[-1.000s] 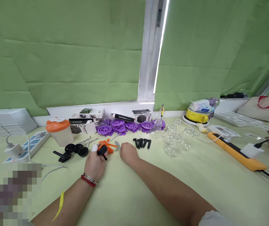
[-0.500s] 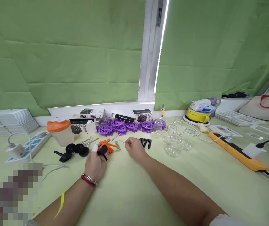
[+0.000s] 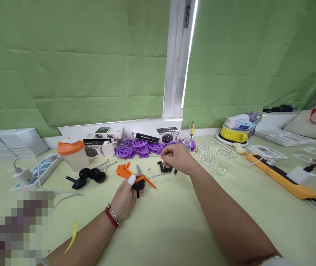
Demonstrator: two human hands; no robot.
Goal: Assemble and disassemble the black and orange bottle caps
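Observation:
My left hand [image 3: 126, 195] grips a black round part [image 3: 138, 184] with a small handle. An orange bent bracket [image 3: 148, 182] sits against this part, and a thin metal rod [image 3: 156, 176] points right from it. My right hand [image 3: 176, 159] is raised, thumb and fingers pinched; whatever is between them is too small to make out. Just below it lie several black L-shaped pieces [image 3: 162, 168]. More orange brackets [image 3: 123, 170], some screws [image 3: 138, 169] and tiny metal bits [image 3: 149, 170] lie near my left hand.
Black round parts with rods [image 3: 100, 177] lie at left, by a shaker cup [image 3: 73, 157] and a power strip [image 3: 43, 170]. Purple plastic pieces [image 3: 140, 147] and boxes [image 3: 102, 149] line the back. Glass cups [image 3: 208, 159] and an orange power strip [image 3: 281, 177] stand right.
My left hand has moved right with the black part and one orange bracket, uncovering the other brackets. My right hand has risen to the right, above the black L-shaped pieces.

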